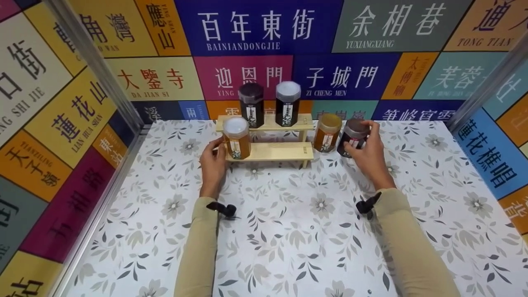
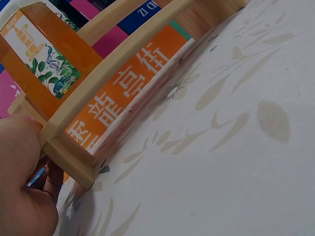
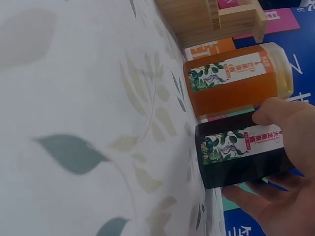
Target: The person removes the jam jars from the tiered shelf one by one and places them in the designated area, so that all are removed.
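A two-step wooden rack [image 1: 276, 152] stands on the table, and my left hand [image 1: 213, 165] holds its left end. In the left wrist view, the thumb lies against the end of the rack and the other fingers are curled behind it, partly hidden. Close to that hand, an amber jar [image 1: 238, 140] with a white lid stands on the lower step. My right hand [image 1: 369, 152] grips a dark jar [image 3: 241, 150] with a dark lid around its sides, right of the rack. Beside it, nearly touching, is an amber jar [image 1: 328, 134] with a yellowish lid.
On the upper step stand a dark jar with a dark lid [image 1: 251, 105] and a dark jar with a white lid [image 1: 288, 104]. A floral-patterned cover [image 1: 288, 231] spreads over the table. Behind it rises a wall of coloured sign panels [image 1: 243, 29], with more panels at both sides.
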Motion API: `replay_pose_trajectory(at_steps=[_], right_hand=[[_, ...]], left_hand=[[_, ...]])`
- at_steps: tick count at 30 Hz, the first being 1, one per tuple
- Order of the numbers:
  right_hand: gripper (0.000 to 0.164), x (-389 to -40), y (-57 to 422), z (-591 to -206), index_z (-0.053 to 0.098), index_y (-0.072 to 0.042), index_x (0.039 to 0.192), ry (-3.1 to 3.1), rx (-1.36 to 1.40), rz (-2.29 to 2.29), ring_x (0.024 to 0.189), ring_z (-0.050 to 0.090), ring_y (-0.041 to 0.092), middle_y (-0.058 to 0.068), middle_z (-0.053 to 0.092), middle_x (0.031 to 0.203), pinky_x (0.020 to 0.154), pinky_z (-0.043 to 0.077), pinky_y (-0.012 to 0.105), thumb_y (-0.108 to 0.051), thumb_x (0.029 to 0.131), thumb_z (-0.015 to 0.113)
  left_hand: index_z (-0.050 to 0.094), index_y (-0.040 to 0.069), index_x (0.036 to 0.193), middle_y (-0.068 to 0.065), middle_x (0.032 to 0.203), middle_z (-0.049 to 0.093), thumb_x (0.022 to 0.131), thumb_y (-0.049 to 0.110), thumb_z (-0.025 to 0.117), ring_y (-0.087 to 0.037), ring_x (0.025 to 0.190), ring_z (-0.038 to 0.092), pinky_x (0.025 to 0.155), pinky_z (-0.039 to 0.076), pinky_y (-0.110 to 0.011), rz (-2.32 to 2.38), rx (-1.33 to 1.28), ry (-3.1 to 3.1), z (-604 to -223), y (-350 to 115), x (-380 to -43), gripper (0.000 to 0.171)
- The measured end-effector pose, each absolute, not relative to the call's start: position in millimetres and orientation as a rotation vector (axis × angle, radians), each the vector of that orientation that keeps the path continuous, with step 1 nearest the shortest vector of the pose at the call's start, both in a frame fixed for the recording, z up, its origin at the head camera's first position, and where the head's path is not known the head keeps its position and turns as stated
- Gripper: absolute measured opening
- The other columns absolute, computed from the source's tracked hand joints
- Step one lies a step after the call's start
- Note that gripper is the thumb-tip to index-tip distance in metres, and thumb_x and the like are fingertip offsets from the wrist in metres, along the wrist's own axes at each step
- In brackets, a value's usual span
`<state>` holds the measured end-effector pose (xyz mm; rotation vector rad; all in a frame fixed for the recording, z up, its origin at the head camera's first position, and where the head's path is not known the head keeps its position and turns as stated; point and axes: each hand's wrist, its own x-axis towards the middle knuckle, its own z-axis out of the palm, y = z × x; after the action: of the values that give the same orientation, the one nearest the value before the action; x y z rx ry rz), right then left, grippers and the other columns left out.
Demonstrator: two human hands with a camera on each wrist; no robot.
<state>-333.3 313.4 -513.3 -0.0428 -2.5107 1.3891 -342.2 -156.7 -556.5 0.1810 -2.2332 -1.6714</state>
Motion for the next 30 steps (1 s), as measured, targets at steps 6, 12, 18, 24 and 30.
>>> replay_pose_trajectory(at_steps=[6,12,18,24,30], right_hand=[[0.082,-343,311,-516,0.028,-0.024,0.159,-2.488,-0.023,1.357,0.144,0.051,0.033,0.018,0.045,0.16,0.117,0.048,0.054,-0.019,0.097,0.081],[0.081,-346,312,-519,0.029,-0.021,0.16,-2.464,0.039,1.326,0.14,0.053,0.033,0.018,0.045,0.158,0.11,0.049,0.056,-0.017,0.097,0.08],[0.08,-344,309,-518,0.029,-0.016,0.162,-2.468,0.084,1.284,0.146,0.046,0.037,0.022,0.043,0.159,0.118,0.043,0.058,-0.014,0.099,0.079],[0.077,-336,291,-507,0.04,-0.012,0.159,-2.441,0.06,1.073,0.158,0.025,0.043,0.024,0.033,0.167,0.128,0.026,0.064,-0.023,0.096,0.083],[0.071,-323,240,-488,0.05,-0.008,0.154,-2.338,0.217,0.893,0.163,0.023,0.042,0.022,0.035,0.171,0.136,0.009,0.06,-0.019,0.093,0.085]], left_hand=[[0.07,0.013,0.142,-0.009,0.141,0.07,0.114,0.023,0.057,-0.023,0.119,0.066,0.101,0.055,-0.042,-1.653,0.164,-2.23,-558,-156,-343,0.033],[0.07,0.01,0.142,-0.012,0.141,0.07,0.114,0.023,0.057,-0.025,0.129,0.065,0.11,0.053,-0.044,-1.6,0.131,-2.239,-560,-157,-345,0.033],[0.069,0.011,0.143,-0.011,0.142,0.07,0.114,0.022,0.057,-0.024,0.131,0.065,0.112,0.052,-0.043,-1.615,0.144,-2.249,-558,-158,-345,0.034],[0.068,0.014,0.144,-0.008,0.144,0.068,0.114,0.024,0.056,-0.021,0.131,0.064,0.112,0.052,-0.041,-1.648,0.169,-2.261,-558,-157,-345,0.034],[0.068,0.013,0.144,-0.008,0.144,0.068,0.114,0.024,0.057,-0.022,0.129,0.065,0.11,0.054,-0.041,-1.651,0.157,-2.256,-558,-158,-345,0.034]])
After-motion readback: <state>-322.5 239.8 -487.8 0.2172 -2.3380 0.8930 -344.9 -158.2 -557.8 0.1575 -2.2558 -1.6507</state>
